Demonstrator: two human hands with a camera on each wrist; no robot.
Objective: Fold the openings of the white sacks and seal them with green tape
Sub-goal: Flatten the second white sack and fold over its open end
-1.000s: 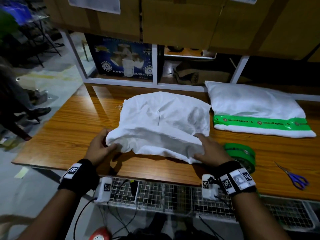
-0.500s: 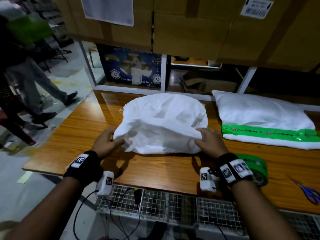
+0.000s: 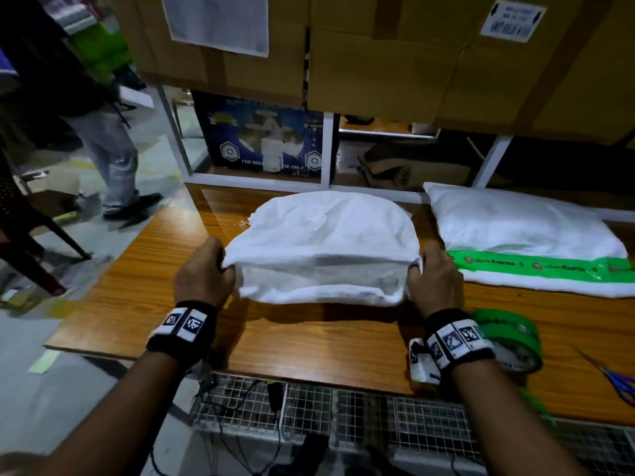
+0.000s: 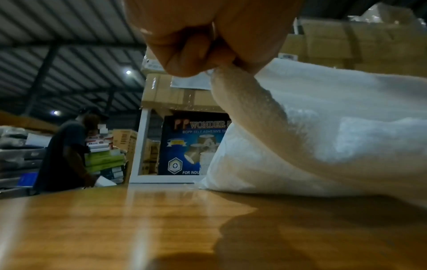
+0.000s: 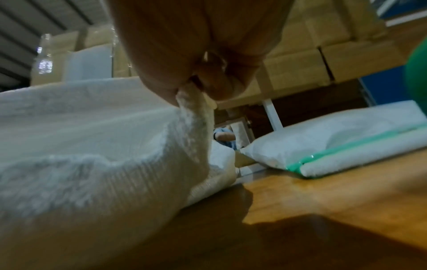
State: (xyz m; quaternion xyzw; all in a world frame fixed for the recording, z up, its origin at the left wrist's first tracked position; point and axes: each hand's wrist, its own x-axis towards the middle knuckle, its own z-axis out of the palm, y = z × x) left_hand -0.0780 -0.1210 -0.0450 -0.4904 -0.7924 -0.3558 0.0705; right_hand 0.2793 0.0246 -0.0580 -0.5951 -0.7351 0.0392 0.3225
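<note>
A stuffed white sack (image 3: pixel 326 235) lies in the middle of the wooden table (image 3: pixel 309 345), its near opening folded into a flap. My left hand (image 3: pixel 209 269) pinches the flap's left corner (image 4: pixel 221 73), lifted off the table. My right hand (image 3: pixel 433 273) pinches the right corner (image 5: pixel 189 95) the same way. A second white sack (image 3: pixel 515 228) lies to the right, closed by a strip of green tape (image 3: pixel 536 266). The green tape roll (image 3: pixel 515 341) rests just right of my right wrist.
Blue-handled scissors (image 3: pixel 622 379) lie at the table's right edge. A white shelf frame (image 3: pixel 326 149) with a blue box (image 3: pixel 264 139) and cardboard boxes (image 3: pixel 378 56) stands behind the sacks. A person (image 3: pixel 103 149) walks on the floor at left. A wire rack (image 3: pixel 343 413) runs under the near edge.
Both hands shifted from the sack's near edge to its two corners and drew the opening up and back into a straight fold. The person at left walked closer.
</note>
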